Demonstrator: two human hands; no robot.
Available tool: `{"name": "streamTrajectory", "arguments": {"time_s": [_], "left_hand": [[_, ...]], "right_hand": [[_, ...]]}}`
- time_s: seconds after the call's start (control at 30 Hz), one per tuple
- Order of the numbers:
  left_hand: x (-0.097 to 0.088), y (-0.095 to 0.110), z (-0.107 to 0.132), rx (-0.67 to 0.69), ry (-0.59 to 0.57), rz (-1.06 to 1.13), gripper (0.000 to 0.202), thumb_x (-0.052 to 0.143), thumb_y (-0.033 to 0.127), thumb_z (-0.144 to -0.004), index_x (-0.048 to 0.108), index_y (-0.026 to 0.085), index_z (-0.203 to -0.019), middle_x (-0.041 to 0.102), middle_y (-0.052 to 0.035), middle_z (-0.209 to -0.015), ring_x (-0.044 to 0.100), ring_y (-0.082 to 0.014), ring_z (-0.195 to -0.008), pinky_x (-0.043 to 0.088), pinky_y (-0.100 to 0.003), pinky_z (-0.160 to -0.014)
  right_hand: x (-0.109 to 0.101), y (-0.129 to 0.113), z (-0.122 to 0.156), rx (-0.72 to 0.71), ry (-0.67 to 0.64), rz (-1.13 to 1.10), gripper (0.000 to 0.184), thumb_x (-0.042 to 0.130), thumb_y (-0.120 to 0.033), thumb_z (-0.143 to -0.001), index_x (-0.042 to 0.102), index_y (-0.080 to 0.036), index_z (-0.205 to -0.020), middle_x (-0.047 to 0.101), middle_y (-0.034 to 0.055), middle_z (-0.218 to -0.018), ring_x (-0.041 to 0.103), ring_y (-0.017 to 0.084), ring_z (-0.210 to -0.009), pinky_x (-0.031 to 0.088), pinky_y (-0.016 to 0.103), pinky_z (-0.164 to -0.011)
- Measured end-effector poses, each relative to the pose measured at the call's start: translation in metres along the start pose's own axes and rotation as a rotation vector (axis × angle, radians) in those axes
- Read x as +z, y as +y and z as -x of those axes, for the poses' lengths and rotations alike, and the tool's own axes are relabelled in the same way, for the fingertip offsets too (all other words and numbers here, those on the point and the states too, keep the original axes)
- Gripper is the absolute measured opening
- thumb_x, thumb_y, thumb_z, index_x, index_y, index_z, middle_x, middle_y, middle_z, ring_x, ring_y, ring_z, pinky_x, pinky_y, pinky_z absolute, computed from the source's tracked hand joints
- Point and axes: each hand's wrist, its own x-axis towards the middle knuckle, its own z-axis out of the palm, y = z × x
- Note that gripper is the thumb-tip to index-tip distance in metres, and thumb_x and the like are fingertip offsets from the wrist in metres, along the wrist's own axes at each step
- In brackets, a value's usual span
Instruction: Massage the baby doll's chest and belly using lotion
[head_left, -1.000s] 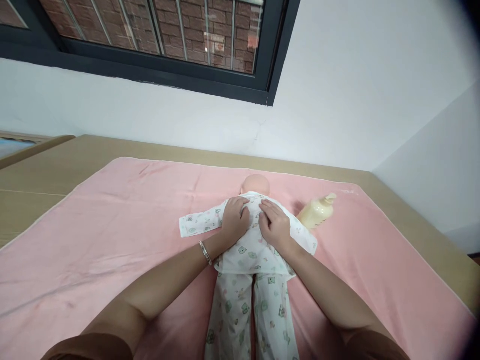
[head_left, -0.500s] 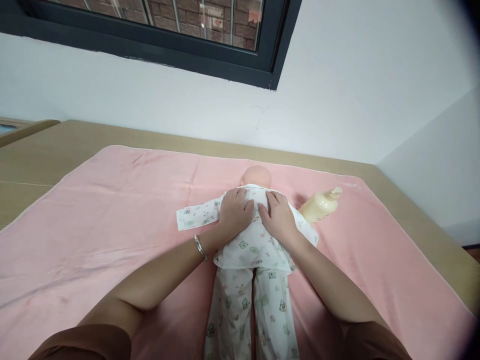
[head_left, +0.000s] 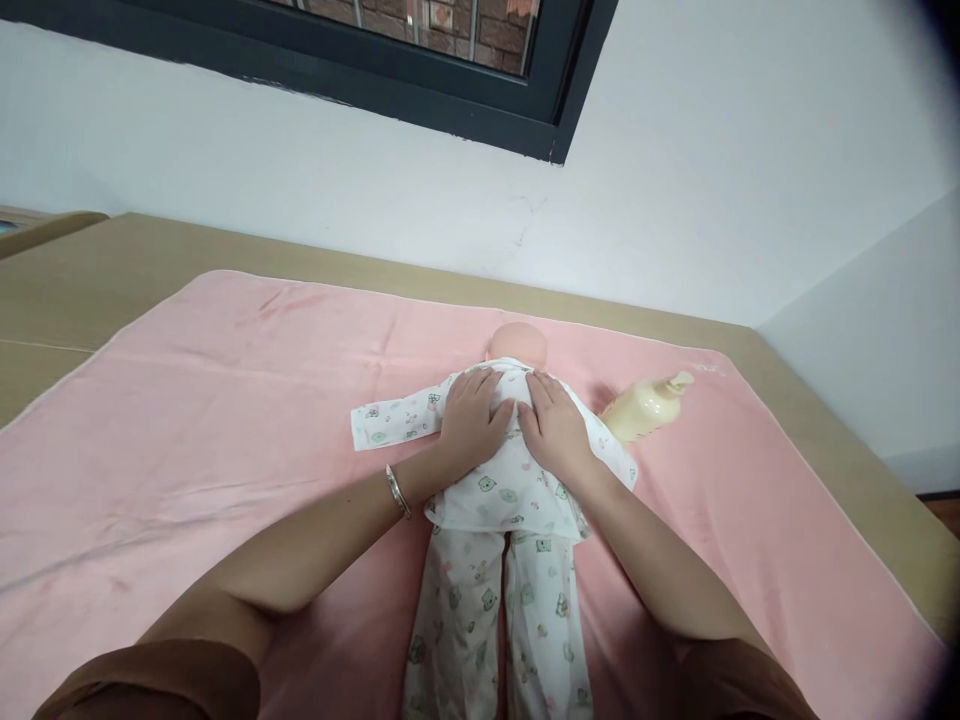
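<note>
A baby doll (head_left: 495, 500) in a white printed top and trousers lies stretched out on a pink blanket (head_left: 247, 380), its bald head (head_left: 519, 343) at the far end. My left hand (head_left: 474, 418) rests flat on the left side of the doll's upper back, fingers extended. On the right side of the same back lies my right hand (head_left: 553, 420), also flat, its thumb close to the other thumb. One sleeve of the doll reaches out to the left. A pale yellow pump bottle (head_left: 645, 408) is just right of the doll's shoulder. The doll's face is hidden.
The blanket covers most of a wooden table (head_left: 150, 250) that stands against a white wall (head_left: 375, 190). A dark window frame (head_left: 480, 115) is set in the wall above. At the far left shows another wooden edge (head_left: 60, 232).
Both hands have shifted slightly up the doll's back toward its head, with fingers more stretched out. The camera view has tilted down a little.
</note>
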Motion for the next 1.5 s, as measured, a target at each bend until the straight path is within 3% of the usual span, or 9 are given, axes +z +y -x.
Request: {"name": "streamTrajectory", "arguments": {"time_s": [0.2, 0.33, 0.47, 0.67, 0.8, 0.93, 1.23, 1.33, 1.5], "left_hand": [[0.000, -0.001, 0.000, 0.077, 0.072, 0.032, 0.029, 0.053, 0.029, -0.090, 0.060, 0.017, -0.116, 0.065, -0.0113, -0.118, 0.057, -0.0267, -0.114, 0.044, -0.047, -0.102], [-0.001, -0.001, 0.002, 0.169, 0.146, 0.034, 0.014, 0.055, 0.025, -0.090, 0.063, 0.018, -0.099, 0.068, -0.0081, -0.103, 0.059, -0.0233, -0.104, 0.048, -0.041, -0.095], [-0.002, 0.003, 0.007, 0.140, 0.197, -0.049, 0.013, 0.055, 0.028, -0.090, 0.062, 0.020, -0.083, 0.067, -0.0071, -0.091, 0.060, -0.0238, -0.094, 0.050, -0.041, -0.087], [-0.003, 0.005, 0.005, 0.039, 0.089, -0.038, 0.025, 0.053, 0.026, -0.087, 0.063, 0.018, -0.109, 0.066, -0.0098, -0.116, 0.057, -0.0273, -0.112, 0.045, -0.046, -0.101], [-0.001, -0.001, -0.001, 0.076, -0.004, 0.006, 0.038, 0.050, 0.026, -0.088, 0.057, 0.015, -0.124, 0.061, -0.0117, -0.130, 0.051, -0.0281, -0.123, 0.038, -0.048, -0.110], [0.000, -0.004, -0.003, 0.121, 0.024, 0.041, 0.034, 0.051, 0.026, -0.087, 0.058, 0.017, -0.120, 0.063, -0.0111, -0.125, 0.054, -0.0265, -0.119, 0.041, -0.047, -0.106], [-0.003, 0.001, 0.005, 0.157, 0.169, -0.036, 0.010, 0.056, 0.028, -0.086, 0.063, 0.021, -0.084, 0.068, -0.0069, -0.090, 0.061, -0.0243, -0.094, 0.050, -0.043, -0.088], [-0.005, 0.003, 0.005, 0.127, 0.165, -0.041, 0.015, 0.056, 0.027, -0.086, 0.065, 0.020, -0.095, 0.070, -0.0084, -0.101, 0.062, -0.0255, -0.100, 0.049, -0.044, -0.092], [-0.006, 0.000, 0.000, 0.135, 0.033, -0.012, 0.033, 0.049, 0.023, -0.088, 0.061, 0.015, -0.118, 0.067, -0.0114, -0.119, 0.059, -0.0272, -0.115, 0.046, -0.047, -0.101]], "right_hand": [[0.000, 0.003, -0.001, -0.091, 0.032, 0.011, 0.048, 0.037, -0.023, -0.094, 0.050, -0.004, -0.136, 0.051, 0.0221, -0.141, 0.047, 0.033, -0.132, 0.040, 0.053, -0.110], [0.006, -0.001, 0.007, -0.087, 0.259, -0.022, 0.034, 0.044, -0.021, -0.093, 0.066, -0.011, -0.116, 0.067, 0.0164, -0.123, 0.060, 0.028, -0.119, 0.047, 0.048, -0.106], [0.011, -0.006, 0.014, -0.069, 0.414, -0.062, 0.025, 0.047, -0.020, -0.092, 0.071, -0.019, -0.100, 0.074, 0.0088, -0.105, 0.068, 0.023, -0.106, 0.053, 0.042, -0.100], [0.005, 0.000, 0.006, -0.013, 0.160, -0.034, 0.040, 0.043, -0.025, -0.093, 0.059, -0.012, -0.128, 0.062, 0.0146, -0.131, 0.054, 0.028, -0.127, 0.042, 0.050, -0.110], [0.003, 0.007, 0.001, -0.076, 0.004, 0.027, 0.049, 0.038, -0.025, -0.094, 0.048, -0.009, -0.139, 0.048, 0.0190, -0.145, 0.042, 0.032, -0.136, 0.036, 0.054, -0.112], [0.003, 0.006, 0.002, -0.095, 0.038, 0.031, 0.046, 0.039, -0.022, -0.093, 0.053, -0.012, -0.135, 0.051, 0.0184, -0.142, 0.045, 0.031, -0.133, 0.038, 0.054, -0.111], [0.010, -0.005, 0.014, -0.030, 0.346, -0.044, 0.025, 0.048, -0.025, -0.092, 0.072, -0.022, -0.098, 0.073, 0.0079, -0.112, 0.067, 0.023, -0.109, 0.054, 0.040, -0.099], [0.009, -0.005, 0.013, 0.021, 0.306, -0.012, 0.028, 0.052, -0.031, -0.090, 0.071, -0.021, -0.108, 0.070, 0.0090, -0.119, 0.065, 0.025, -0.112, 0.054, 0.040, -0.098], [0.004, 0.002, 0.005, -0.022, 0.074, 0.006, 0.047, 0.045, -0.029, -0.092, 0.055, -0.012, -0.135, 0.052, 0.0169, -0.142, 0.047, 0.031, -0.134, 0.038, 0.050, -0.113]]}}
